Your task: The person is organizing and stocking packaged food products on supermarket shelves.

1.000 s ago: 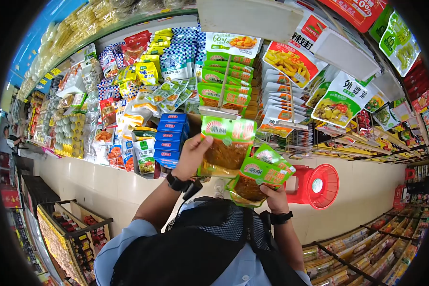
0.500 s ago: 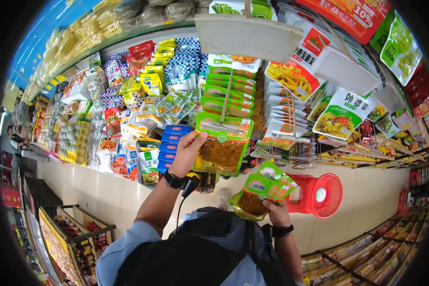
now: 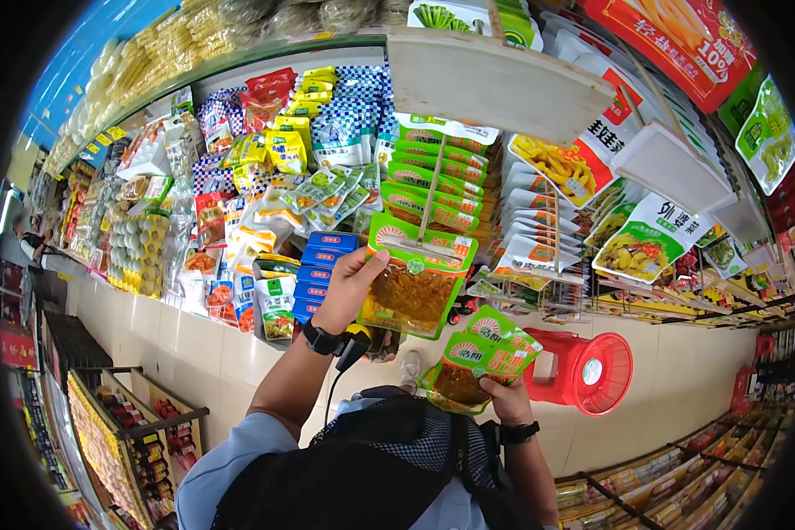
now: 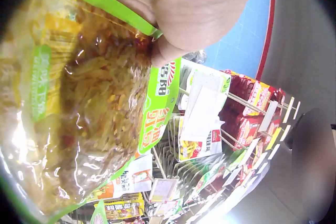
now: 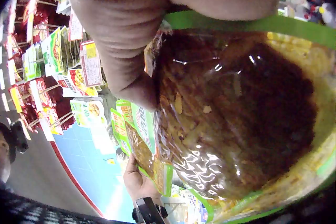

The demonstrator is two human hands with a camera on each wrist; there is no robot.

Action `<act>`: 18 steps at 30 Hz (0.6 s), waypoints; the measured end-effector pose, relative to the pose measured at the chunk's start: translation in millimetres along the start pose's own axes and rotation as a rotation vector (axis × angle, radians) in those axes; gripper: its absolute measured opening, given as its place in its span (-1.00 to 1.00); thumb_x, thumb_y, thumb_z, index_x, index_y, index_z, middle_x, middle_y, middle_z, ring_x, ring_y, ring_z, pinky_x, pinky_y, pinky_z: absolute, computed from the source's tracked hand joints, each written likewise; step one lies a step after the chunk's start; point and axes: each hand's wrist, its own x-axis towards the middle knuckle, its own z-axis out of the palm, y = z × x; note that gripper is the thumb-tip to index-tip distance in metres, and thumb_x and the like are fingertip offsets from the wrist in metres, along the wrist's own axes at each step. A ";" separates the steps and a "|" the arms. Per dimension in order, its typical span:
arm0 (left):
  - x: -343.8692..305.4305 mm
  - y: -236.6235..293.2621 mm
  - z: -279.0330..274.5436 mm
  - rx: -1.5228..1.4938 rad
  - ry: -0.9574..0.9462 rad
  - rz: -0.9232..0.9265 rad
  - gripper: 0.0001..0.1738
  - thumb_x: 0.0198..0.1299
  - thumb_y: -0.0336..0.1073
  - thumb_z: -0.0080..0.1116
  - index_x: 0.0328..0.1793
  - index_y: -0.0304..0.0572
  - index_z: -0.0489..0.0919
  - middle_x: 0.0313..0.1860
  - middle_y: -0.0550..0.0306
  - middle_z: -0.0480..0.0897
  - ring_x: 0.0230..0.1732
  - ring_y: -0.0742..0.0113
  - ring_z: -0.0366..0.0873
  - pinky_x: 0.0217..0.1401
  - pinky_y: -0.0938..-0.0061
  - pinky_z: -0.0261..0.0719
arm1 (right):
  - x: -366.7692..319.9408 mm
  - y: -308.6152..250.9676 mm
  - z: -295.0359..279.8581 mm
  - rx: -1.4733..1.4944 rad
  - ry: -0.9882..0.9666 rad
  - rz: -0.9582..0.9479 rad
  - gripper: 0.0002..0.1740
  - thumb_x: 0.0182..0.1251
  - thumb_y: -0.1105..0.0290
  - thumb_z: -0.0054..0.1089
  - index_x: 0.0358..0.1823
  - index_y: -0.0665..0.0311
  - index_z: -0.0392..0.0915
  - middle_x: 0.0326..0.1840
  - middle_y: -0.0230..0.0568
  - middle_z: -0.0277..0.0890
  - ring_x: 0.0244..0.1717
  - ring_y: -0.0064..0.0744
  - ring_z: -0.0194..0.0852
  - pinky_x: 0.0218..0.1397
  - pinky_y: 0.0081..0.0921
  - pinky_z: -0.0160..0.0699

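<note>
In the head view my left hand (image 3: 352, 287) pinches a green-edged pouch of brown pickles (image 3: 408, 287) by its left edge, at the front end of a hook of matching pouches (image 3: 433, 181). Lower right, my right hand (image 3: 509, 399) grips similar pouches (image 3: 461, 375), overlapping, with the thumb on top. The left wrist view has the pouch (image 4: 100, 92) large beside the left hand (image 4: 194, 8). In the right wrist view, the right thumb and fingers (image 5: 121, 35) hold a pouch (image 5: 231, 113), with the other hand (image 5: 139, 182) and its pouch beyond.
A red basket (image 3: 602, 371) stands on the floor to the right. Blue boxes (image 3: 324, 269) and mixed packets lie left of the rack. White price tag holders (image 3: 495, 79) jut out above. A wooden rack (image 3: 137, 442) stands at lower left.
The left pouch moved away from the right-hand pouches, up to the rack's hook front, and now tilts slightly. The right hand dropped a little lower, still gripping its pouches.
</note>
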 end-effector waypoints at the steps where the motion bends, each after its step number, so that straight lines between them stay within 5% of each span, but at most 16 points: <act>1: -0.2 -0.7 0.0 0.002 0.003 -0.006 -0.67 0.59 -0.18 0.20 0.22 -0.27 0.75 -0.03 0.38 0.75 -0.07 0.69 0.50 0.05 0.63 0.45 | 0.6 1.5 -2.4 -0.003 -0.007 0.010 -0.38 0.23 0.62 0.53 0.35 0.26 0.58 0.26 -0.31 0.70 0.26 -0.39 0.65 0.40 -0.33 0.57; 14: 39.2 -5.6 4.0 0.259 0.073 0.027 -0.72 0.59 -0.22 0.16 0.11 -0.29 0.73 -0.09 0.30 0.78 -0.03 0.61 0.60 0.11 0.57 0.52 | 5.3 -11.7 12.6 -0.025 -0.033 0.027 -0.39 0.24 0.63 0.53 0.34 0.26 0.59 0.27 -0.31 0.70 0.27 -0.39 0.64 0.42 -0.32 0.56; 18: 38.9 -40.4 -0.7 0.538 0.275 0.490 -0.55 0.43 -0.31 0.35 0.34 -0.36 0.52 0.07 -0.04 0.68 0.02 0.21 0.64 0.10 0.34 0.59 | 2.1 -16.5 10.8 -0.061 -0.048 0.037 -0.41 0.26 0.63 0.51 0.34 0.26 0.59 0.27 -0.32 0.70 0.26 -0.41 0.65 0.41 -0.34 0.57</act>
